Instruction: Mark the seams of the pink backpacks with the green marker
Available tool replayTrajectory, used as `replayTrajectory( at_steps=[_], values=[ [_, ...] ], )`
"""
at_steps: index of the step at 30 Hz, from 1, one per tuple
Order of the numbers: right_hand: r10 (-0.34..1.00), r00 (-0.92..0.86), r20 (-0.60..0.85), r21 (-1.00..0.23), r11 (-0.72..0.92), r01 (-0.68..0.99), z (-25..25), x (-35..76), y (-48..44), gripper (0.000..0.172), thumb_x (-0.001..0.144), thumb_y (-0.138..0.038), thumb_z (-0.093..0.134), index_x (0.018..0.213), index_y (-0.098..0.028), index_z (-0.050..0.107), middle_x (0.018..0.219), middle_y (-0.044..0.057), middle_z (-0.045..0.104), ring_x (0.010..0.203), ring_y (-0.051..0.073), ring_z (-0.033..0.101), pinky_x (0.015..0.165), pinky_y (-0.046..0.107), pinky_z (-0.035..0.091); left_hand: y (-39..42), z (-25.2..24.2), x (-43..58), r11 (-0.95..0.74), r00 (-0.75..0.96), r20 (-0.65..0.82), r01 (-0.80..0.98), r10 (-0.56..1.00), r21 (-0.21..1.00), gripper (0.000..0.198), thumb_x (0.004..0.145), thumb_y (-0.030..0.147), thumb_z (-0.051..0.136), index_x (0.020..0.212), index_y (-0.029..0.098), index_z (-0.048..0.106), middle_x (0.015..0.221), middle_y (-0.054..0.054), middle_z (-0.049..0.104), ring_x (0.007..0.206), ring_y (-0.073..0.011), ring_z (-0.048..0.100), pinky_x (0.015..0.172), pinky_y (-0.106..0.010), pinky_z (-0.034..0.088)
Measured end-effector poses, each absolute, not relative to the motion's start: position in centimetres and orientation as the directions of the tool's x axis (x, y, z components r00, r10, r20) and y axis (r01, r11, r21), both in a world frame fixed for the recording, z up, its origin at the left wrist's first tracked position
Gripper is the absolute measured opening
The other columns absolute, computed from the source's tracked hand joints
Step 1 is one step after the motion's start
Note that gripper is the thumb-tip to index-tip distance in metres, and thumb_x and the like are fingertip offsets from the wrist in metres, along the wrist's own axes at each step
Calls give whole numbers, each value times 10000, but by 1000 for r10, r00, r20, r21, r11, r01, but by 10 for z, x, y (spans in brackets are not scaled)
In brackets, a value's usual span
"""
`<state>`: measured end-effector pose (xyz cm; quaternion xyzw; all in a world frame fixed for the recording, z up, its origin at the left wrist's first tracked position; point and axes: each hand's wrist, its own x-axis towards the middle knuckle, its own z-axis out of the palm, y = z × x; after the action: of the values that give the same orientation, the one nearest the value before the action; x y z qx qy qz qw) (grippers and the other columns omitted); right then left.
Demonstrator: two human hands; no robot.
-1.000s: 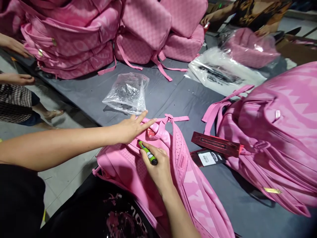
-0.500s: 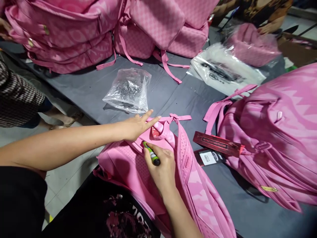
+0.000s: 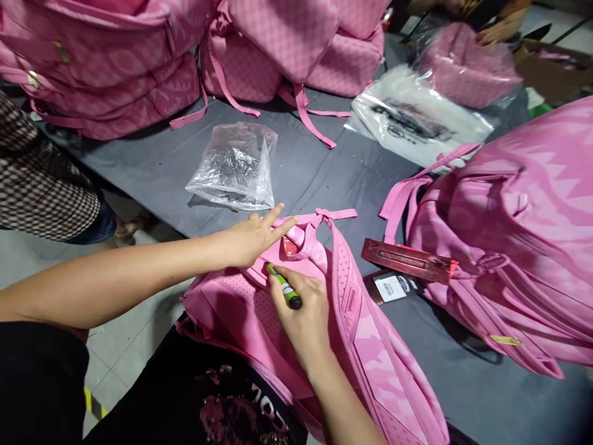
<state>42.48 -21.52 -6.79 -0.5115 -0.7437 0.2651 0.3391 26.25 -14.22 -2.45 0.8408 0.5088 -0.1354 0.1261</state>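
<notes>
A pink backpack point(image 3: 241, 334) lies at the near edge of the table, its perforated back panel and straps facing up. My right hand point(image 3: 303, 309) is closed around a green marker pen point(image 3: 282, 285) with a black end. The pen's other end points at the panel near the top; whether its tip touches the fabric I cannot tell. Flat across the top of the backpack rests my left hand point(image 3: 254, 238), its fingers spread beside the carry handle. A red label point(image 3: 291, 246) shows under the handle.
To the right stands another pink backpack point(image 3: 523, 235) with a red hang tag point(image 3: 407, 259). A crumpled clear plastic bag point(image 3: 236, 167) lies ahead, and a printed plastic bag point(image 3: 417, 120) farther right. More pink backpacks point(image 3: 106, 68) line the back. Other people stand at the left and far right.
The view has shifted slightly, and the person in the checked garment at the left appears farther into view. Both my hands keep nearly the same place on the backpack.
</notes>
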Motion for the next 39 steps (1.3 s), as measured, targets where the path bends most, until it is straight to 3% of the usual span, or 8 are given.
replayTrajectory(
  at_steps=[9, 15, 21, 28, 33, 37, 38, 39],
  values=[
    [937, -246, 248, -770, 345, 536, -72, 428, -215, 180, 923, -294, 619, 1038, -217, 735, 992, 49, 785, 896, 233, 724, 861, 411, 434, -142, -22, 264, -465, 444, -362, 885, 820, 33, 1039, 815, 93, 586, 1620, 243, -54, 1677, -226, -51, 1260, -383, 538, 884, -399, 518],
    [939, -240, 248, -748, 343, 569, -72, 436, -215, 182, 931, -309, 633, 1051, -221, 737, 964, 45, 783, 879, 227, 718, 874, 412, 423, -141, -26, 262, -473, 452, -344, 881, 823, 25, 1163, 769, 72, 614, 1587, 285, -185, 1675, -230, -49, 1246, -379, 546, 872, -394, 517],
    [945, -273, 177, -790, 303, 534, -70, 439, -213, 200, 919, -347, 663, 1053, -217, 738, 993, 40, 783, 904, 228, 712, 892, 410, 419, -140, -27, 261, -470, 464, -352, 879, 812, 76, 1047, 818, 107, 599, 1616, 246, -65, 1669, -239, -91, 1273, -408, 518, 913, -429, 507],
    [934, -312, 175, -794, 321, 516, -74, 429, -208, 200, 917, -324, 634, 1055, -225, 740, 1004, 44, 784, 903, 240, 720, 890, 415, 430, -141, -28, 260, -447, 454, -342, 888, 823, 102, 1070, 802, 79, 607, 1614, 278, -60, 1680, -212, -60, 1293, -393, 503, 925, -418, 515],
    [910, -403, 97, -846, 288, 448, -40, 437, -201, 172, 919, -303, 596, 935, -217, 744, 896, 31, 784, 781, 211, 719, 767, 352, 514, -147, -26, 258, -420, 443, -322, 896, 837, 142, 1051, 808, 37, 591, 1612, 301, -33, 1686, -191, -48, 1346, -395, 467, 930, -407, 529],
    [855, -308, 417, -720, 518, 462, 12, 459, -140, 207, 899, -235, 555, 1040, -238, 707, 1201, 61, 730, 1079, 231, 690, 945, 361, 512, -158, -9, 252, -380, 434, -295, 898, 851, 221, 1044, 761, -111, 437, 1609, 333, 19, 1697, -141, -38, 1387, -356, 445, 964, -402, 523],
    [821, -328, 467, -659, 571, 490, 17, 459, -116, 298, 866, -193, 544, 1121, -228, 693, 1262, 76, 704, 1124, 247, 672, 989, 389, 494, -163, -5, 250, -370, 432, -292, 896, 853, 244, 1065, 737, -121, 444, 1609, 325, 25, 1698, -138, -40, 1420, -366, 407, 991, -415, 512],
    [797, -432, 422, -608, 602, 518, 17, 455, -91, 399, 830, -150, 523, 1190, -214, 683, 1256, 86, 706, 1105, 255, 679, 993, 406, 495, -169, -3, 248, -362, 431, -288, 894, 855, 263, 1093, 715, -121, 469, 1610, 317, 19, 1698, -139, -35, 1452, -380, 361, 1017, -430, 500]
  ],
)
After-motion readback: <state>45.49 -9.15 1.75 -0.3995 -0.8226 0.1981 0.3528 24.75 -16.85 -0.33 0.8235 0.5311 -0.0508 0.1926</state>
